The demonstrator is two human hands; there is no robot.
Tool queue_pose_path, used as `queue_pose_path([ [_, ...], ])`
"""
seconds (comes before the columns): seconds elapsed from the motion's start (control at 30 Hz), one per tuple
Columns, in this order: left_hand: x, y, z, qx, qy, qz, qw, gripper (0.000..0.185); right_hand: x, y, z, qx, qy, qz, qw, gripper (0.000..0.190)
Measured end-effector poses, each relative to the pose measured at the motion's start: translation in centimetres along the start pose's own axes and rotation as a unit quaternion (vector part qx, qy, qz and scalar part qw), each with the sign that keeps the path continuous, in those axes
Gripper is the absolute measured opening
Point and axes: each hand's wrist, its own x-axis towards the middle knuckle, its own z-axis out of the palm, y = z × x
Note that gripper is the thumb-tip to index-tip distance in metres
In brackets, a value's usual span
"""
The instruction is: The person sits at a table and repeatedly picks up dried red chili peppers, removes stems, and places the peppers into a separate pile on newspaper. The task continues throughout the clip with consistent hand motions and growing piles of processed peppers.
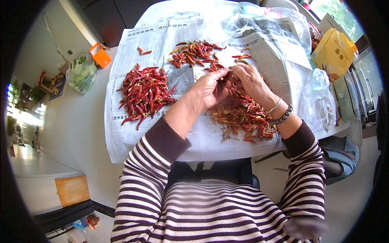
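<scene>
My left hand point(209, 88) and my right hand point(250, 80) meet over the newspaper point(146, 48), their fingertips nearly touching. Thumbs and fingers are pinched around what looks like a dried red chili, mostly hidden by the fingers. Beneath and in front of my right hand spreads a pile of dried chilies with stems point(243, 117), partly covered by it. A tidier heap of deep red chilies point(147, 91) lies left of my left forearm. Beyond the hands sits a smaller pile of mixed red and yellowish chilies point(194, 54).
A few loose chilies point(243, 57) and a single one point(144, 51) lie farther back. Clear plastic bags point(237, 24) rest at the back, another point(320, 100) at the right edge. Beside it stand a yellow bag point(332, 53) and an appliance point(345, 95). An orange box point(100, 55) is left of the table.
</scene>
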Motion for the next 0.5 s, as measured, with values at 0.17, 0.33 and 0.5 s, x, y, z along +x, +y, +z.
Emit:
queue_pose_path([
  [0.17, 0.6, 0.5, -0.7, -0.062, -0.048, -0.037, 0.996, 0.015, -0.4, -1.4, -0.7, 0.294, -0.068, 0.162, 0.940, 0.033],
  [0.33, 0.4, 1.1, -0.9, -0.131, -0.068, 0.008, 0.989, 0.021, 0.6, -1.4, -3.0, -0.128, -0.007, 0.068, 0.989, 0.028],
  [0.5, 0.5, 1.0, -1.3, -0.153, -0.052, 0.048, 0.986, 0.024, 1.5, 0.6, -4.9, -0.415, 0.038, -0.073, 0.906, 0.017],
])
